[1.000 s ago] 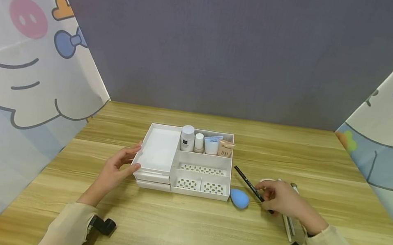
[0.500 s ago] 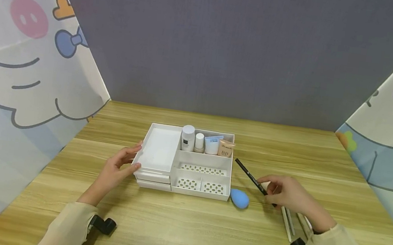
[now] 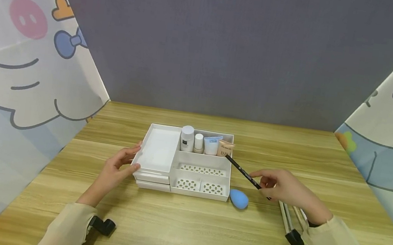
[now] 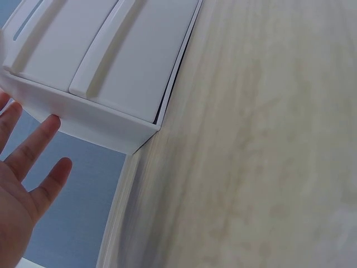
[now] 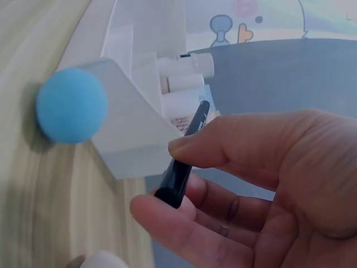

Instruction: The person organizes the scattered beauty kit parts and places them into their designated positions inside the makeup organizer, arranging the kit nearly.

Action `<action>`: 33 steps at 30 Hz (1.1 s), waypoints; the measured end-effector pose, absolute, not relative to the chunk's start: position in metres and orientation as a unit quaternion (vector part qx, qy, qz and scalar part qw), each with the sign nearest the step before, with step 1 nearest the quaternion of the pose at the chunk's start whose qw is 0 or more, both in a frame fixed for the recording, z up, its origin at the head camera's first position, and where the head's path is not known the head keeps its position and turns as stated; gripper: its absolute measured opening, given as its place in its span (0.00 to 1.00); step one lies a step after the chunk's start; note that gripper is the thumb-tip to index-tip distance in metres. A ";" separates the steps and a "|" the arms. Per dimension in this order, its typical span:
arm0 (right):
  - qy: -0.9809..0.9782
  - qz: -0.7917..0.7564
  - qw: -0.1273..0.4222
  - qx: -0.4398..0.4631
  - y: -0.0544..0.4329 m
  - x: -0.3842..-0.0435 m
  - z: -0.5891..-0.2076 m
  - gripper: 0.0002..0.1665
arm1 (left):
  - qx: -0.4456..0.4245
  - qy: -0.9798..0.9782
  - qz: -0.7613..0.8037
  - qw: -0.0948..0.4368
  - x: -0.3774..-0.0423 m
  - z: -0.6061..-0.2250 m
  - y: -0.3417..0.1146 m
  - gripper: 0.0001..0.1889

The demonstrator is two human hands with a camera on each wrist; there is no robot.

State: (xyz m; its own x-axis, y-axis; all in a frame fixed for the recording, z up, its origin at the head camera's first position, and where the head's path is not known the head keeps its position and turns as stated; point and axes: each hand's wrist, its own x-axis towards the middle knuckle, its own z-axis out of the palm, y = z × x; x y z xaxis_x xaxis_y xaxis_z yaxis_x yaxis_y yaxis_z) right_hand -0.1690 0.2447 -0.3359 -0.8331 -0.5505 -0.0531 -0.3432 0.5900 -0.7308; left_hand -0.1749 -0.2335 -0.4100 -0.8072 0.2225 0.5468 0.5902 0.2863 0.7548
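Note:
My right hand [image 3: 286, 188] pinches a slim black cosmetic pen [image 3: 243, 171] between thumb and fingers. The pen's far end points up and left, overlapping the right side of a white makeup organizer [image 3: 157, 148] in the head view. In the right wrist view, the pen's thick near end [image 5: 172, 192] shows between the fingers. My left hand [image 3: 111, 175] rests at the organizer's left side, its thumb at the front corner. Spread fingers [image 4: 34, 146] show beside the organizer wall in the left wrist view.
A white bottle [image 3: 187, 138], a smaller white-capped bottle [image 3: 198, 142], a blue tube [image 3: 212, 145] and a BB tube [image 3: 224, 148] stand in the organizer's back compartment. A blue makeup sponge [image 3: 239, 199] lies beside it. Makeup brushes [image 3: 285, 217] lie partly under my right arm.
My right hand has lifted the black pen up and left, its far end now overlapping the organizer's right edge. My left hand has stayed in place.

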 end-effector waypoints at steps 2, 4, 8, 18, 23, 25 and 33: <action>0.882 -0.368 0.134 -0.261 0.240 -0.170 -0.333 0.24 | -0.259 -0.783 -0.539 0.171 -0.175 -0.410 -0.234 0.24; 0.884 -0.362 0.133 -0.263 0.236 -0.171 -0.330 0.24 | -0.260 -0.782 -0.539 0.171 -0.175 -0.411 -0.234 0.24; 0.886 -0.352 0.138 -0.268 0.227 -0.174 -0.325 0.23 | -0.262 -0.781 -0.541 0.169 -0.175 -0.412 -0.234 0.24; 0.883 -0.341 0.135 -0.292 0.213 -0.182 -0.320 0.22 | -0.256 -0.782 -0.543 0.167 -0.175 -0.411 -0.234 0.24; 0.879 -0.342 0.135 -0.305 0.207 -0.186 -0.322 0.20 | -0.256 -0.778 -0.549 0.165 -0.175 -0.411 -0.233 0.23; 0.880 -0.339 0.135 -0.305 0.204 -0.188 -0.323 0.20 | -0.256 -0.779 -0.549 0.164 -0.175 -0.411 -0.233 0.23; 0.885 -0.317 0.125 -0.317 0.188 -0.197 -0.325 0.17 | -0.254 -0.781 -0.546 0.166 -0.176 -0.411 -0.233 0.23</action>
State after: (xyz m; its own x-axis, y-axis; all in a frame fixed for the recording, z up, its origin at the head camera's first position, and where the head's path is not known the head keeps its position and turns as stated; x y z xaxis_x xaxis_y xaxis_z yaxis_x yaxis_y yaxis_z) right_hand -0.1966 0.1878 -0.3253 -0.7680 -0.6401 -0.0216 -0.4813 0.5990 -0.6399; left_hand -0.1755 -0.2330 -0.4112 -0.8164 0.2152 0.5359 0.5772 0.2761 0.7685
